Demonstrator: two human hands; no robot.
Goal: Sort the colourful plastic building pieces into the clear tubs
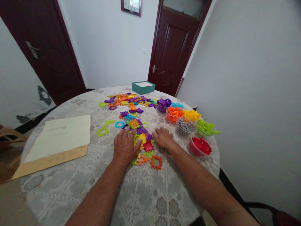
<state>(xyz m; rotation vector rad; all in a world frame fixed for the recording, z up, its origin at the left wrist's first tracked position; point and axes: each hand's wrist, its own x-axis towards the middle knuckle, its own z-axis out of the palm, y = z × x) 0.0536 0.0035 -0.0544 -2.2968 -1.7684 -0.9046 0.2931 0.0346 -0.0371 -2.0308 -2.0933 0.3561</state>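
Note:
A loose pile of plastic gear pieces lies between my hands, with a yellow gear [142, 138], a red gear piece [148, 146] and a purple connector [149, 137] among them. My left hand [125, 146] rests on the pile's left side, fingers spread and palm down over some green pieces. On the pile's right edge, my right hand [162, 137] lies flat with its fingers stretched forward, by the purple connector. Nearer to me are orange gear pieces [156, 162]. Whatever lies under the palms is hidden.
Several clear bowls of pieces sorted by colour stand at the right: purple [164, 104], orange [174, 113], grey [186, 126], red [200, 145]. Another mixed pile [124, 101] lies farther back, before a green box [143, 87]. A paper sheet [61, 135] is at the left.

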